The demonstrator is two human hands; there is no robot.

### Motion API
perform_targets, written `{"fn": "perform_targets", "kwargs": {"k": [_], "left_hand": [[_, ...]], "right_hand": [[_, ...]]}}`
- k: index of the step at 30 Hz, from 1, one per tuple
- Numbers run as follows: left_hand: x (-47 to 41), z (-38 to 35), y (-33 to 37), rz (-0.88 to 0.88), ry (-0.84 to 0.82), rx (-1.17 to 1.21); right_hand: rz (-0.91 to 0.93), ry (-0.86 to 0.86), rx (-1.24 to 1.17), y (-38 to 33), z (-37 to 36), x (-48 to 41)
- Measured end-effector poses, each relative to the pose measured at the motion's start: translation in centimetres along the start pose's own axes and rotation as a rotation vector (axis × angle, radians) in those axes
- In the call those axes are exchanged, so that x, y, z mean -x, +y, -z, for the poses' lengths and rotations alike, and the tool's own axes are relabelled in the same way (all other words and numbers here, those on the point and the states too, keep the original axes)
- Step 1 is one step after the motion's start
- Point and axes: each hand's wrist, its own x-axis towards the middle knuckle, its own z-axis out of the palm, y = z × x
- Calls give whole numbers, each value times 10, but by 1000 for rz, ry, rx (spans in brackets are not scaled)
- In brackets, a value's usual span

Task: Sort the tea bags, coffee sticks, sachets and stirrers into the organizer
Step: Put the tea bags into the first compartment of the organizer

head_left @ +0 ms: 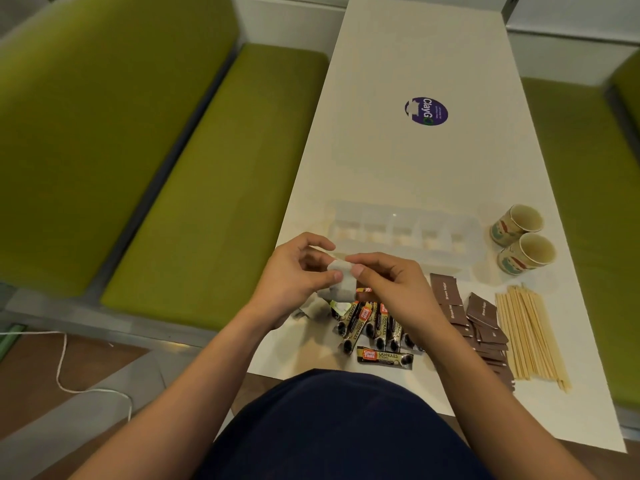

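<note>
Fingertips [356, 270] of the right hand [391, 289] and left hand [294, 275] pinch one tea bag [341, 284] between them, above the coffee sticks [377, 327]. The clear organizer [401, 233] lies just beyond, its compartments seemingly empty, with brown sugar sachets [481, 317] and wooden stirrers [530, 334] to the right.

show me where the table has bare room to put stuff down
Free: the long white stretch of table beyond the organizer, around the purple sticker. Crowded: the near end, with coffee sticks, brown sachets, stirrers and paper cups.
</note>
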Motion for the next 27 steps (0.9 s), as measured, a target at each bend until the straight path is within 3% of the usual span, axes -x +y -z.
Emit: {"fn": "perform_targets", "kwargs": {"k": [5,13,16,22,27], "left_hand": [[-1,-4,0,-38,37,-55],[0,22,8,-57,13,-59],[3,36,-3,-59,6,-228],[-3,18,-27,-236,-101,-827],[-5,-3,-31,-259,-114,-797]], "right_hand": [[55,33,145,-4,1,-3],[146,118,95,-29,10,0],[180,138,99,-39,12,3],[225,141,109,-54,13,6],[244,142,103,-61,14,12]]}}
